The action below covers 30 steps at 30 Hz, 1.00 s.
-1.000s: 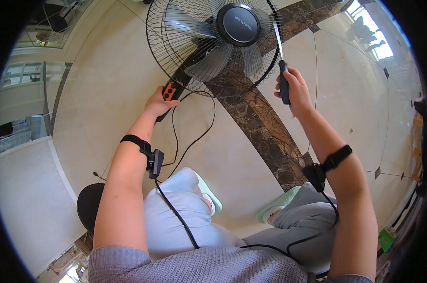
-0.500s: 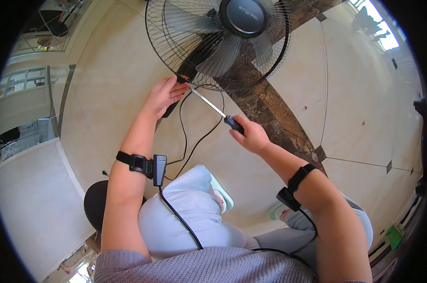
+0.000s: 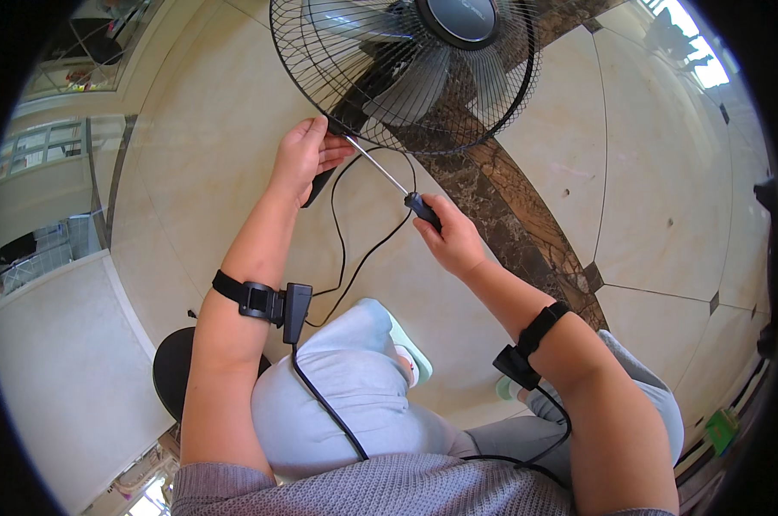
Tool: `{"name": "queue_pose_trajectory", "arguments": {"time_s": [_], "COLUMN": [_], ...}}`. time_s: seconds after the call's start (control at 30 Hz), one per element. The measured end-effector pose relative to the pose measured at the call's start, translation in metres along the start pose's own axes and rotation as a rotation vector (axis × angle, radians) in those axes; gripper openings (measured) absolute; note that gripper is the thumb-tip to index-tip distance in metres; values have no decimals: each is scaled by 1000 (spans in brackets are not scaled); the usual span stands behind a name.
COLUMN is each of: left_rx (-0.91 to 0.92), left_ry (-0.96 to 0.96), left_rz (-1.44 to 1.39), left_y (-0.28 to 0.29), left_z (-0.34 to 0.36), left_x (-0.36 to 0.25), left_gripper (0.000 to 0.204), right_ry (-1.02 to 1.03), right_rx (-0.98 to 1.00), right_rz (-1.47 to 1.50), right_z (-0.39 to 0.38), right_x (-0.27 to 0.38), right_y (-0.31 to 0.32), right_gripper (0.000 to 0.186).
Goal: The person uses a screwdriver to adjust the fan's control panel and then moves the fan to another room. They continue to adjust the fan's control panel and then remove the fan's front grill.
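A black fan (image 3: 466, 19) with a round wire guard and translucent blades is at the top of the view. My left hand (image 3: 300, 165) pinches the lower left of the guard's rim, thumb above and fingers below. What lies under those fingers is partly hidden. In my right hand (image 3: 454, 242) is a screwdriver (image 3: 422, 210), its dark handle gripped between thumb and fingers. The metal shaft slants up and left, and its tip meets the rim beside my left fingertips. I cannot make out any screw there.
A black power cord (image 3: 341, 232) loops on the tiled floor below the fan. Behind the guard runs a dark stone strip (image 3: 514, 193). A black round seat (image 3: 176, 374) shows left of my knee. Straps and cables are on both forearms. A green object (image 3: 721, 430) lies far right.
The fan sits slightly higher and farther right in the view. Both hands have shifted a little upward with it. The screwdriver's tip is still at the guard's rim.
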<state>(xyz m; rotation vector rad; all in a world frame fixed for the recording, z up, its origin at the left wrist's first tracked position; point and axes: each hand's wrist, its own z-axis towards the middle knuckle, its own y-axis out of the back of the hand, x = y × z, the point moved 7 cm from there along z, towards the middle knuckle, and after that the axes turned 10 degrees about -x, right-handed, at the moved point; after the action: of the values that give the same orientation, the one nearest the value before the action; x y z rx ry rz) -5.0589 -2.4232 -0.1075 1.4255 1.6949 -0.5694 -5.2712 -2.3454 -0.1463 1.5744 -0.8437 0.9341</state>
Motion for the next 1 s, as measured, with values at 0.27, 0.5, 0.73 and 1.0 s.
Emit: {"name": "queue_pose_trajectory", "arguments": {"time_s": [0.27, 0.5, 0.73, 1.0], "left_rx": [10, 4, 107, 6], "left_ry": [-3, 20, 139, 13], "left_rz": [1, -85, -44, -33], "left_y": [-3, 1, -11, -13], "left_z": [-4, 1, -3, 4], "left_x": [-4, 5, 30, 33], "left_gripper": [28, 26, 17, 15], "right_ry": [-34, -311, -72, -190], "right_rx": [-104, 241, 16, 209], "right_rz": [75, 103, 79, 158], "right_z": [5, 20, 29, 31], "right_x": [-7, -26, -9, -29], "right_y": [0, -11, 1, -23], "right_gripper": [29, 27, 21, 29]}}
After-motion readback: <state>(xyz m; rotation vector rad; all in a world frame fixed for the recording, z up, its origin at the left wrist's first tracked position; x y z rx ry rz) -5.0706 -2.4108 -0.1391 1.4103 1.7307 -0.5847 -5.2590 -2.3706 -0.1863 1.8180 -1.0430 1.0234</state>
